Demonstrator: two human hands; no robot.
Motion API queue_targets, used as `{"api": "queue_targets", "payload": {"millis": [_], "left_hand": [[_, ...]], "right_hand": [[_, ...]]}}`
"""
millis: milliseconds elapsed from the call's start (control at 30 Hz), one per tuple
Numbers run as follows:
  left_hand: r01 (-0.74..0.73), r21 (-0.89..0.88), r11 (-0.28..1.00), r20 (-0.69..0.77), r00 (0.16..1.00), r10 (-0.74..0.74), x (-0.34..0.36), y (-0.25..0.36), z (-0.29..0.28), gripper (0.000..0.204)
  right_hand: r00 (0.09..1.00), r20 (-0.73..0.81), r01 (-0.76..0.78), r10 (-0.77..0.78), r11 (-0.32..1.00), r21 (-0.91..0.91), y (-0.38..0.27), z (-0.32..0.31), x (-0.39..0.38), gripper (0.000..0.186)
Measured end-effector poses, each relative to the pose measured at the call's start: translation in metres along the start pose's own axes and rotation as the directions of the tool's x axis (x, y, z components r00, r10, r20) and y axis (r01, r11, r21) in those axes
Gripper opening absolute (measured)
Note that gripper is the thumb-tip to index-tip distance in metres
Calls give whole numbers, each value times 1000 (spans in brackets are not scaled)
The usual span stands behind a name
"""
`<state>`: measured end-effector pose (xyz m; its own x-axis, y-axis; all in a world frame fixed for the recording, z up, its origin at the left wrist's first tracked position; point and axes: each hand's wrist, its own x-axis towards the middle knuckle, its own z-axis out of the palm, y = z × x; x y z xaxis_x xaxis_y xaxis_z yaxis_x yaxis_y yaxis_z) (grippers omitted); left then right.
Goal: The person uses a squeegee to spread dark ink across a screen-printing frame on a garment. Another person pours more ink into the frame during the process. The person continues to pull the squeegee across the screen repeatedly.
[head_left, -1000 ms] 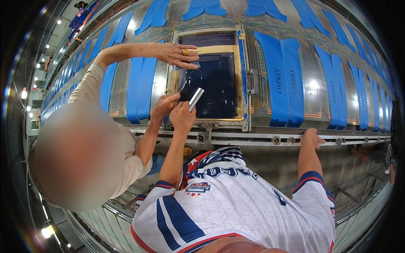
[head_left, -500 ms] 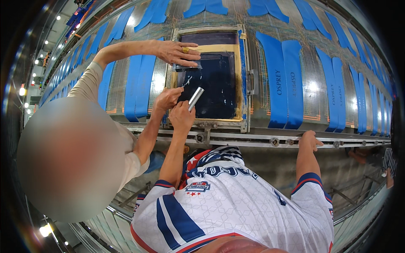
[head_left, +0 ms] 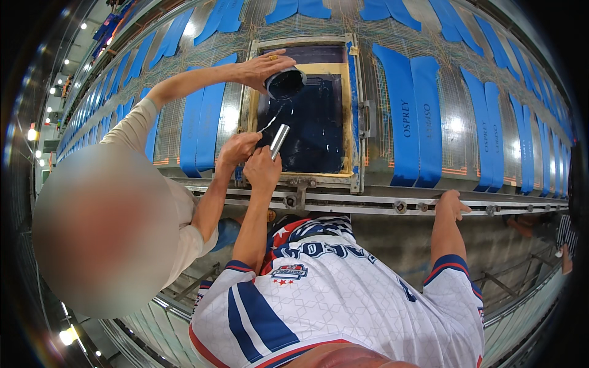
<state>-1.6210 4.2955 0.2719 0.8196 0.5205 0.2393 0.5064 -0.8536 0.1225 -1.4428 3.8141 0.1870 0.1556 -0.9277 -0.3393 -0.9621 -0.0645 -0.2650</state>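
My left hand (head_left: pixel 262 170) is closed around a silver metal tube (head_left: pixel 280 141), which slants up over the near left part of a framed printing screen (head_left: pixel 359 132). Dark ink (head_left: pixel 316 122) covers the screen's middle, and yellowish tape borders it. My right hand (head_left: pixel 452 205) rests on the metal rail (head_left: pixel 368 202) along the table's near edge, fingers spread and holding nothing. On my left, a co-worker's hand (head_left: pixel 265 69) tips a cup (head_left: pixel 286 83) of dark ink over the screen. The co-worker's other hand (head_left: pixel 240 148) holds a thin stirring stick (head_left: pixel 267 127) below the cup.
Blue fabric pieces (head_left: pixel 402 116) with dark lettering lie in rows on the long table. A metal clamp (head_left: pixel 300 191) joins the screen frame to the rail. The co-worker (head_left: pixel 184 208) leans in close at my left. Another person's arm (head_left: pixel 565 260) shows at far right.
The co-worker's cup has risen and tilted, so its dark inside now shows. The stick has shifted slightly left. My left hand moved a little left with the tube; my right hand stayed put.
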Motion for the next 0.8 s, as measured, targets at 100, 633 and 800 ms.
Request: {"api": "queue_targets", "payload": {"millis": [100, 633, 800], "left_hand": [[29, 28, 999, 12, 999, -30, 2, 3, -1, 21], [80, -5, 997, -10, 997, -80, 16, 1, 8, 20], [112, 11, 994, -12, 994, -111, 26, -9, 16, 20]], "right_hand": [[1000, -13, 3, -2, 1000, 16, 0, 1, 1, 85], [998, -59, -26, 29, 999, 47, -1, 10, 5, 84], [999, -36, -29, 30, 999, 44, 2, 9, 7, 85]]}}
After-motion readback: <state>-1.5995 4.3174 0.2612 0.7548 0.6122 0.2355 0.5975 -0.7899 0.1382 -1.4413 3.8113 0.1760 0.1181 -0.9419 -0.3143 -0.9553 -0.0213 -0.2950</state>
